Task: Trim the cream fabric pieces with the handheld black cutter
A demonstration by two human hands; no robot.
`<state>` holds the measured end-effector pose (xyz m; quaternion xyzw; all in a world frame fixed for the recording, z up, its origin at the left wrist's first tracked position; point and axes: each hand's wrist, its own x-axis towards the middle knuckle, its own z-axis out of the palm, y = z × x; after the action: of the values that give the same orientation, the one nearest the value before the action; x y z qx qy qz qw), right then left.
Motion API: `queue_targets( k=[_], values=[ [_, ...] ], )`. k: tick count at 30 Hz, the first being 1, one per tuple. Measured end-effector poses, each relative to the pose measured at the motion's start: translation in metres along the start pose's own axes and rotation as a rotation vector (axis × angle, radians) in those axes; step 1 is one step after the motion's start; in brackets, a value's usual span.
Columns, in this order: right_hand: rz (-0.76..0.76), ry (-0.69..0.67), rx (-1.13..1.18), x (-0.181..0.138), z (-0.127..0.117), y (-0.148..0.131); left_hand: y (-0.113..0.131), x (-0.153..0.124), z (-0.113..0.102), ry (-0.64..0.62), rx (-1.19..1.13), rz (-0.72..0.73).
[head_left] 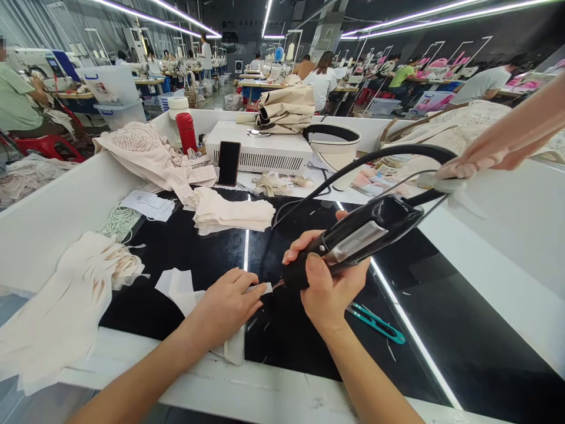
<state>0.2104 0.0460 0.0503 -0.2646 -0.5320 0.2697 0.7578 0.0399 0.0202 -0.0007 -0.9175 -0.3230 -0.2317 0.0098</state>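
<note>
My right hand is wrapped around a black corded handheld tool with a silver lever along its side. The tool's thin metal tip points left and meets a small white piece of fabric. That piece is pinched down on the black tabletop by my left hand, whose fingers are bent together and partly hide it. White fabric or paper offcuts lie beside my left wrist. A beige strip sits below that hand. Teal thread snips rest right of my right wrist.
Another person's hand is at the tool's cable, upper right. Stacked beige pieces, a bra, a phone, a red bottle and a white machine box stand behind. Beige fabric drapes over the left edge.
</note>
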Motion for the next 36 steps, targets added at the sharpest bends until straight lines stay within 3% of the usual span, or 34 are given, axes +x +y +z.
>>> queue_targets(
  k=[9,19,27,36],
  values=[
    [0.015,-0.004,-0.025,-0.002,0.002,0.001,-0.002,-0.001,0.001,-0.01,-0.029,-0.018],
    [0.009,0.008,-0.055,-0.007,-0.001,-0.01,0.0,-0.017,-0.015,0.002,-0.064,-0.022],
    [0.004,0.001,-0.069,-0.009,-0.003,-0.011,0.001,-0.024,-0.011,-0.057,-0.052,-0.04],
    [-0.023,0.01,-0.081,-0.009,-0.004,-0.011,0.003,-0.026,-0.014,-0.04,-0.028,-0.023]
  ],
)
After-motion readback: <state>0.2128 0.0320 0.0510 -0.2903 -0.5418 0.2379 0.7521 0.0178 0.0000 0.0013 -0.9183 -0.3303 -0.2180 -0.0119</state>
